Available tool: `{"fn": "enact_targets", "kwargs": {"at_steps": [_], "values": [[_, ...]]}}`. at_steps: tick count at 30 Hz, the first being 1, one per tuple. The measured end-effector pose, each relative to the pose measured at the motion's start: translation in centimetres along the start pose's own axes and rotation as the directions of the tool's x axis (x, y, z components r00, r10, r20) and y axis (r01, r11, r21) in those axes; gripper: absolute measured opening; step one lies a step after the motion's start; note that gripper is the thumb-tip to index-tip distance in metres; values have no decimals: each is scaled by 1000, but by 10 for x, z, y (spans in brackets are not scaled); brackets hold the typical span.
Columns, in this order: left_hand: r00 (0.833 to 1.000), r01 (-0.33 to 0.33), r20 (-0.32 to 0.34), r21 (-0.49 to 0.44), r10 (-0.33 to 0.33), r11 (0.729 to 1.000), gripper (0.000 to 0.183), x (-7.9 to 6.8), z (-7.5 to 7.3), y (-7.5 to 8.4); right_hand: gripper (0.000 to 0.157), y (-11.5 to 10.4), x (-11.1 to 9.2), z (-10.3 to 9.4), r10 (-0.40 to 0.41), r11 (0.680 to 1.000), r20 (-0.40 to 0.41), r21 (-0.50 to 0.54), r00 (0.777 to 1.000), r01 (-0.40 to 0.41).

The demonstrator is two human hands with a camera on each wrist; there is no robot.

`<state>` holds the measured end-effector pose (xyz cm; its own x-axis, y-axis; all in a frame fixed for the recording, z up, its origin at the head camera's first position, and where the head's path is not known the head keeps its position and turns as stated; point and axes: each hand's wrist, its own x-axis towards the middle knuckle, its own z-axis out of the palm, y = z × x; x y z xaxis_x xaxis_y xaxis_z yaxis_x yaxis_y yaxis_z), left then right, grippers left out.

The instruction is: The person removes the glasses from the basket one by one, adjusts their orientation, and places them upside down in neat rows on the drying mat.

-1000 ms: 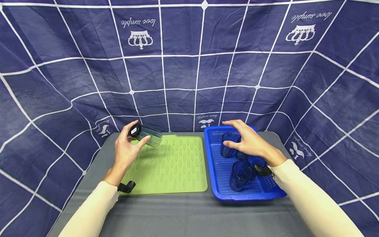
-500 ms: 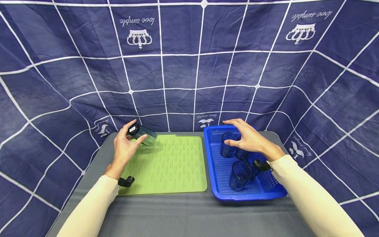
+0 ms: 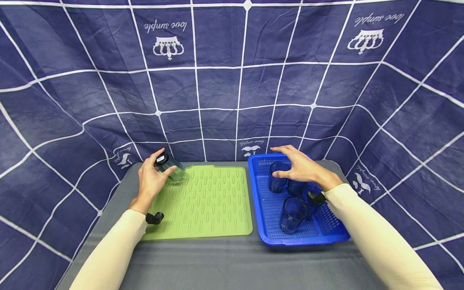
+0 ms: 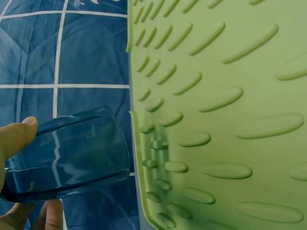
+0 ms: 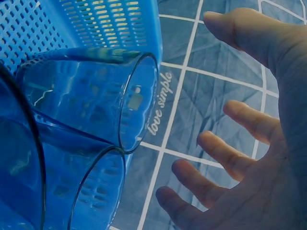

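Glass tumbler [image 3: 177,171], left of centre in the head view, is tilted, its rim pointing down and right over the upper-left part of a green ridged mat [image 3: 206,205]; contact with the mat cannot be told. Left hand [image 3: 150,181] grips it at the base end, thumb and fingers around it. Right hand [image 3: 305,167], right of centre, has fingers spread, thumb apart, holding nothing, above a blue perforated basket [image 3: 255,197] containing four further tumblers [image 3: 292,219].
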<state>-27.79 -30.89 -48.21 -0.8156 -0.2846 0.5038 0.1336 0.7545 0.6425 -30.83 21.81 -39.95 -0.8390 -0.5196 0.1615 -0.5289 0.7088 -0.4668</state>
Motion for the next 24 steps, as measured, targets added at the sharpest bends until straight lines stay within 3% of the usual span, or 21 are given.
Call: {"fn": "enact_targets", "kwargs": {"at_steps": [6,14,24], "values": [[1000,10,20,13,-10,1000,83,3,5,-7,92,8,4,5,18,1000,25,-10,1000,-18],[999,-34,32,45,32,998,82,8,13,-18,97,18,8,11,4,1000,64,-4,998,-4],[996,-16,83,67,11,998,83,8,19,-25,99,21,10,16,-4,1000,118,-29,993,8]]}}
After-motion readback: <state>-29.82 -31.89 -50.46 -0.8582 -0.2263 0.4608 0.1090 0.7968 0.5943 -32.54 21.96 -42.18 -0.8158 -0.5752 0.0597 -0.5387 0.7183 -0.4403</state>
